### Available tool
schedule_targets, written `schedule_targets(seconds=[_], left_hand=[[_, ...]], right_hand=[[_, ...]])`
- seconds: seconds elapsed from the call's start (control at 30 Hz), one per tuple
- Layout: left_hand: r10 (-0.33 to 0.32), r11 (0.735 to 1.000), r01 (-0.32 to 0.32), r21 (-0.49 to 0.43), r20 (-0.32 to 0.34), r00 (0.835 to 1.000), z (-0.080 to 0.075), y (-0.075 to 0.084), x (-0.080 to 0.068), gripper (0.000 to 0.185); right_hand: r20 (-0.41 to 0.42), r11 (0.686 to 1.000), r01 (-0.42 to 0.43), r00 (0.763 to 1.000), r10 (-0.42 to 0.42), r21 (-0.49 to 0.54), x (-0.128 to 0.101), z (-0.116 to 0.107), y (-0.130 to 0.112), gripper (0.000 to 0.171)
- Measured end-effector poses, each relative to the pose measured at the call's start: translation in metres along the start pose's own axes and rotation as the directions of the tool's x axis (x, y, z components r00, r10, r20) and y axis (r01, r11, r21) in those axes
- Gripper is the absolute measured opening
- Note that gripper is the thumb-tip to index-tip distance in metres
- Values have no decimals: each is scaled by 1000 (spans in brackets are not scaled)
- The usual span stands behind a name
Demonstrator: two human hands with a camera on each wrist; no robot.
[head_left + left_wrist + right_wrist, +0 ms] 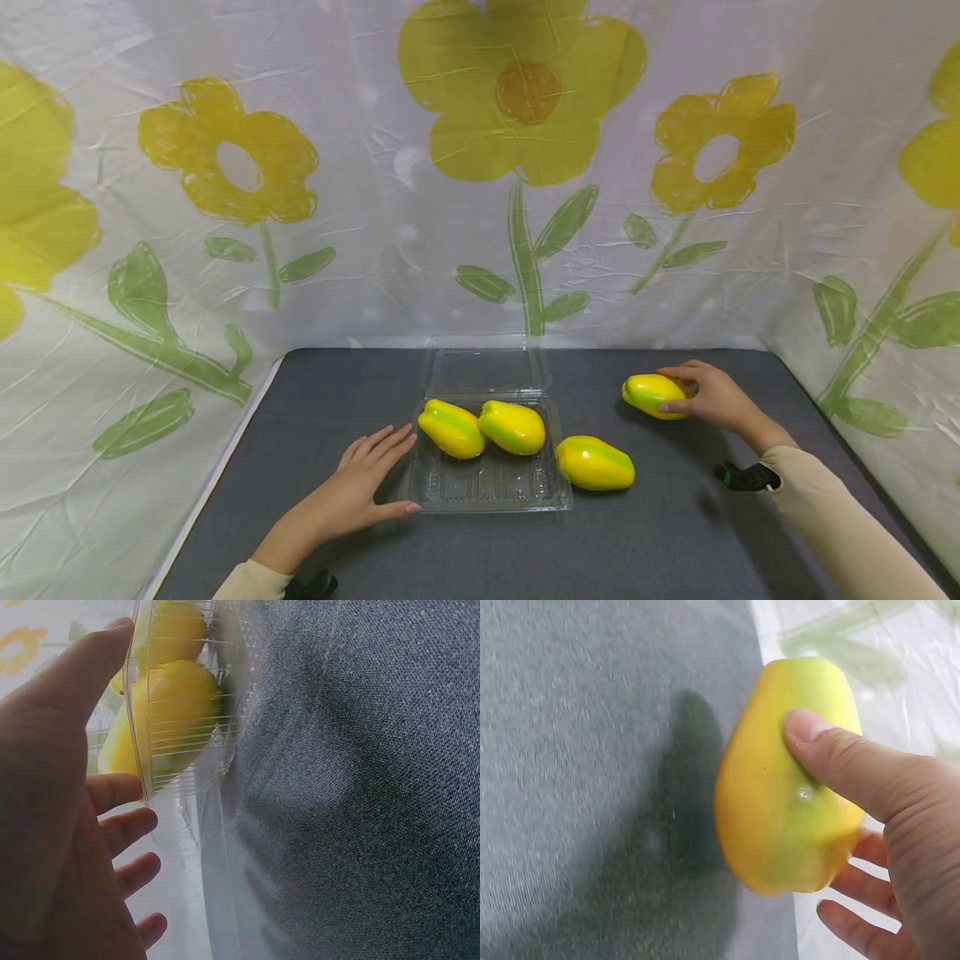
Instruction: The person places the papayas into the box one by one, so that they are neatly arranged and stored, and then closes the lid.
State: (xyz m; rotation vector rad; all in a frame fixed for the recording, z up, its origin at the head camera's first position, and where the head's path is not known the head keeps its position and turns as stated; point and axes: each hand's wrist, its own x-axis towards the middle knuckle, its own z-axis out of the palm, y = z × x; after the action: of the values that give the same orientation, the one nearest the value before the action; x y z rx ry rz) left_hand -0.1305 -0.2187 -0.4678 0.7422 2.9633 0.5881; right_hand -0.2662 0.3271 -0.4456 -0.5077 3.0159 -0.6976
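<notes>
My right hand (716, 398) grips a yellow-green papaya (651, 396) at the right of the table, thumb on one side and fingers on the other. In the right wrist view the papaya's shadow falls beside it on the cloth. Two more papayas (512, 427) lie side by side in a clear plastic clamshell box (491, 493), whose lid (486, 369) is folded back. Spread fingers of my left hand (358, 479) are at the box's left edge, holding nothing; in the left wrist view the thumb is by the rim. Another papaya (596, 463) is against the box's right side.
Dark grey cloth (495, 554) covers the table. A white curtain (360, 275) with printed yellow flowers hangs behind the table and along both sides. Each wrist wears a dark strap, such as the right one (748, 477).
</notes>
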Motion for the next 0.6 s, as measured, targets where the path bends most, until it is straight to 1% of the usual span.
schedule_targets(seconds=[0.2,0.33,0.6], left_hand=[[0,1000,0,2,1,1000,1,-1,0,94],[0,1000,0,3,3,1000,2,-1,0,94],[1,1000,-1,4,-1,1000,1,-1,0,93]], right_hand=[[1,999,49,999,-49,-1,1,4,-13,73],[1,997,76,997,-76,17,1,6,-22,72],[-9,995,93,996,-92,25,-1,11,-39,71]])
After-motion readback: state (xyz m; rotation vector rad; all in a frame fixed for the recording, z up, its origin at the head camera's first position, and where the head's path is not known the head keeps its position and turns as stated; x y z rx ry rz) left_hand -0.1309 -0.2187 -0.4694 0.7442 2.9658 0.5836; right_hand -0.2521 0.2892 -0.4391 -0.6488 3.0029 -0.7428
